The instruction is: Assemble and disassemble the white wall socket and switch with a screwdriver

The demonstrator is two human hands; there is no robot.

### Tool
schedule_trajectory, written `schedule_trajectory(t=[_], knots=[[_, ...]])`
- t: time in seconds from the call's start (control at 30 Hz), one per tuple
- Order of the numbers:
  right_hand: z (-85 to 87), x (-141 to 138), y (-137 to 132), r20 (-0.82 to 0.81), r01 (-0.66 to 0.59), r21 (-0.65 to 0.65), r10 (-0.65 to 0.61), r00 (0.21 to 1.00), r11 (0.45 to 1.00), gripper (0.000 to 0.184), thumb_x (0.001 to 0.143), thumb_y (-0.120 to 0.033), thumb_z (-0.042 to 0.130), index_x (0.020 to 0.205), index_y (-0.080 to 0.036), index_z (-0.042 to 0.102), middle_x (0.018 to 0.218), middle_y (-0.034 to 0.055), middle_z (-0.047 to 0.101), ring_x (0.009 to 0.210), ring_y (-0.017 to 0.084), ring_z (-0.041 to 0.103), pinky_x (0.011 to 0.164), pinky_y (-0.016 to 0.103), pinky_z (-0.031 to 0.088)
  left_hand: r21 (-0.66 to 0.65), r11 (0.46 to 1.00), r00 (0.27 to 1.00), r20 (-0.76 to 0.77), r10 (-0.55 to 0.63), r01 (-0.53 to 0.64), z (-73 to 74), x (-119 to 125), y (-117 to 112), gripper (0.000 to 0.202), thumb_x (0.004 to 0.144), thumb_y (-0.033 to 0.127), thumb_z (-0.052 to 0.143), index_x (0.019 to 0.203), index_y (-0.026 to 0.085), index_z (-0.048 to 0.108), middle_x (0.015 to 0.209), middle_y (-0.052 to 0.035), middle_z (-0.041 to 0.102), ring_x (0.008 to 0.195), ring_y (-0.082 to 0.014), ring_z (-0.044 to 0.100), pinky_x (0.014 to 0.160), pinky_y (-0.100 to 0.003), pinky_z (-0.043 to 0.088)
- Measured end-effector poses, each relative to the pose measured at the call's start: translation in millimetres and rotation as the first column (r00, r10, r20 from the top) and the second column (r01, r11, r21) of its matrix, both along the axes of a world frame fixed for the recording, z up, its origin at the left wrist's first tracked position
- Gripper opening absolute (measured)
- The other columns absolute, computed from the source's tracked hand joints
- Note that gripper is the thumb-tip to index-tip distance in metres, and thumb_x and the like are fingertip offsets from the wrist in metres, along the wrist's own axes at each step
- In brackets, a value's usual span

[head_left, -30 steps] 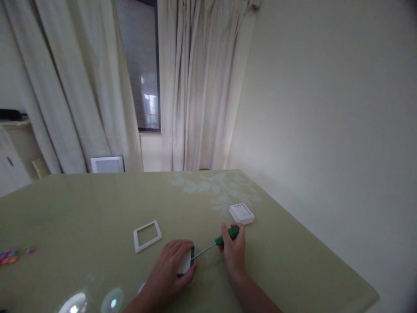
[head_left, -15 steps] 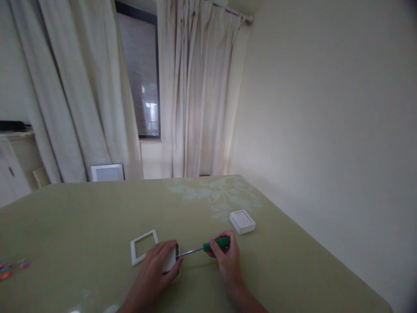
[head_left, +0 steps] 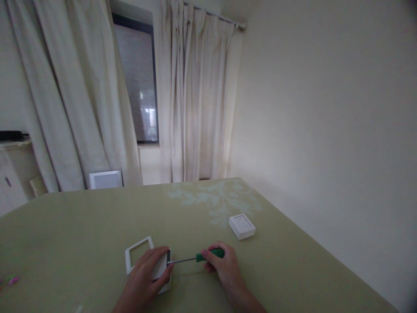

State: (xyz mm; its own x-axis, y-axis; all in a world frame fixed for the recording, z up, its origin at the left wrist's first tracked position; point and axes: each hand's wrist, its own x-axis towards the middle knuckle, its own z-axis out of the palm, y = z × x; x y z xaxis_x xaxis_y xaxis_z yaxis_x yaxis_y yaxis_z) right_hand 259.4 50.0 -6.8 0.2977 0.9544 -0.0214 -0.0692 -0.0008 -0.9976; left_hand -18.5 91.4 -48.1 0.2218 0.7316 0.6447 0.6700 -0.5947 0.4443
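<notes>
My left hand [head_left: 148, 274] is closed over a white box-shaped piece [head_left: 160, 268], steadying it on the table; my fingers cover much of it. Its right side has a dark strip near my fingertips. A screwdriver with a green handle [head_left: 218, 252] lies nearly level in the grip of my right hand [head_left: 224, 263]. Its thin metal shaft points left, and the tip meets the dark strip. Just behind my left hand lies a white square frame [head_left: 127, 256], partly hidden by the fingers.
A white socket box [head_left: 242, 226] with its holes facing up sits beyond my right hand. Small colourful bits [head_left: 13, 280] lie at the left edge of the green table [head_left: 81, 226]. Curtains [head_left: 202, 95] and a wall [head_left: 319, 108] stand behind and to the right.
The view has shifted, so most things appear slightly lower and further left. Both hands keep their grips, and the screwdriver tip is still at the dark strip.
</notes>
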Motion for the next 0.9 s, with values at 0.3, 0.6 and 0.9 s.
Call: schedule_trajectory(t=[0.3, 0.6, 0.9], knots=[[-2.1, -7.6, 0.4, 0.037, -0.064, -0.029, 0.065, 0.997, 0.998, 0.052, 0.064, -0.069, 0.088, 0.072, -0.021, 0.068, 0.049, -0.0010, 0.067, 0.040, 0.017, 0.059, 0.041, 0.025, 0.044, 0.017, 0.999, 0.999, 0.002, -0.040, 0.040, 2.5, -2.0, 2.5, 0.039, 0.100, 0.060, 0.067, 0.121, 0.031, 0.081, 0.120, -0.0070, 0.086, 0.108, -0.0307, 0.084, 0.095, -0.041, 0.070], [16.6, 3.9, -6.7, 0.090, 0.003, 0.126, -0.014, 0.996, 0.992, 0.049, 0.069, -0.060, 0.090, 0.085, -0.021, 0.065, 0.071, 0.0003, 0.071, 0.047, 0.015, 0.061, 0.045, 0.025, 0.046, 0.080, 0.986, 0.982, -0.138, -0.131, 0.143, 0.8, 7.5, -8.4, 0.036, 0.096, 0.041, 0.078, 0.131, 0.035, 0.075, 0.125, -0.0049, 0.084, 0.112, -0.0285, 0.082, 0.098, -0.038, 0.069], [19.6, 16.2, -6.7, 0.142, 0.023, 0.280, -0.066, 0.988, 0.960, 0.061, 0.066, -0.047, 0.096, 0.112, -0.022, 0.065, 0.080, 0.0030, 0.076, 0.073, 0.025, 0.073, 0.068, 0.035, 0.060, 0.103, 0.986, 0.984, -0.134, -0.117, 0.131, 21.3, 12.8, -18.2, 0.030, 0.097, 0.037, 0.073, 0.127, 0.033, 0.076, 0.122, -0.0047, 0.084, 0.110, -0.0286, 0.082, 0.096, -0.038, 0.068]])
